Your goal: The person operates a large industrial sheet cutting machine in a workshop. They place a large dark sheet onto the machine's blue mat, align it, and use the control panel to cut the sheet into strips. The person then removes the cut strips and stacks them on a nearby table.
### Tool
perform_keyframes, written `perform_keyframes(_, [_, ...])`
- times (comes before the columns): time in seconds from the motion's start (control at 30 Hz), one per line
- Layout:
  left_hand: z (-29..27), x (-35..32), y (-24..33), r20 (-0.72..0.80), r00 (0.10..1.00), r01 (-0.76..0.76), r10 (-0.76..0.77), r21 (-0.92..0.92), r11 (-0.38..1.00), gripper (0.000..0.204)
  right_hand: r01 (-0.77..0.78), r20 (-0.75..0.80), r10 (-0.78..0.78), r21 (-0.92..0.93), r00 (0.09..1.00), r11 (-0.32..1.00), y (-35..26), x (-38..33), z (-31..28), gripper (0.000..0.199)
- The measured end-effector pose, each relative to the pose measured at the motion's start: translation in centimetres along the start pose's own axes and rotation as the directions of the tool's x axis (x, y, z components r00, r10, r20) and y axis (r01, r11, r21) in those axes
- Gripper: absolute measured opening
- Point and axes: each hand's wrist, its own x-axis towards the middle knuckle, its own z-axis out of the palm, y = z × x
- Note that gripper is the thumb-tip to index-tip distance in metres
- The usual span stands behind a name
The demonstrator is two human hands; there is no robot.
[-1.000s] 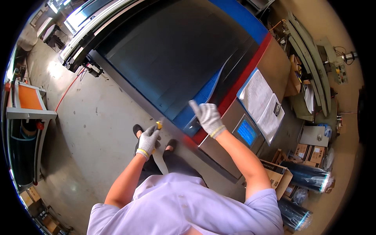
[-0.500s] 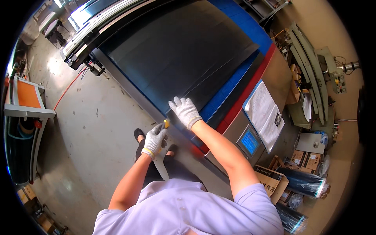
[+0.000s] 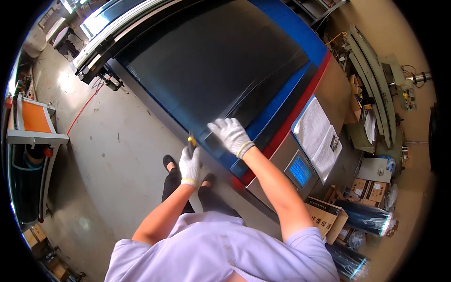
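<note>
A large dark, glossy sheet (image 3: 206,61) lies over the blue bed (image 3: 277,28) of a machine, with long creases toward its right side. My right hand (image 3: 231,136), in a white knit glove, rests at the near end of the sheet, fingers stretched and slightly apart; its palm side is hidden. My left hand (image 3: 190,165), gloved alike, is closed around a yellow-and-black knife-like tool (image 3: 191,142) beside the bed's near left edge. The tool's tip is blurred.
A gantry rail (image 3: 112,40) crosses the bed's far left. At right are a red border strip (image 3: 286,127), clipped papers (image 3: 315,136) and a touch screen (image 3: 299,169). Cartons (image 3: 324,214) and wrapped dark rolls (image 3: 364,218) lie lower right; an orange-panelled frame (image 3: 35,117) stands left.
My right hand has shifted slightly right, and the sheet's crease looks wider. My left hand has risen a little with the tool. A white strip below it no longer shows.
</note>
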Motion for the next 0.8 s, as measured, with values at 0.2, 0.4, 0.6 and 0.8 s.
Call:
perform_keyframes(0.2, [-2.5, -0.8, -2.4, 0.011, 0.981, 0.184, -0.192, 0.238, 0.954, 0.033, -0.012, 0.09, 0.007, 0.053, 0.996, 0.999, -1.1, 1.1, 3.2, 0.045])
perform_keyframes(0.4, [-2.3, -0.6, 0.3, 0.2, 0.955, 0.18, -0.222, 0.206, 0.962, 0.043, 0.026, 0.052, -0.027, 0.014, 0.998, 1.0, -1.2, 1.2, 4.5, 0.045])
perform_keyframes(0.6, [-2.0, -0.1, 0.8, 0.137, 0.99, -0.052, 0.043, 0.066, 0.996, 0.038, 0.015, 0.072, -0.021, 0.079, 0.997, 0.997, -0.1, 0.1, 0.6, 0.044])
perform_keyframes(0.8, [6.9, -0.3, 6.9, 0.308, 0.871, -0.469, 0.382, 0.291, 0.834, 0.035, -0.221, -0.211, 0.288, 0.292, 0.934, 0.931, 0.6, -3.7, -4.3, 0.072])
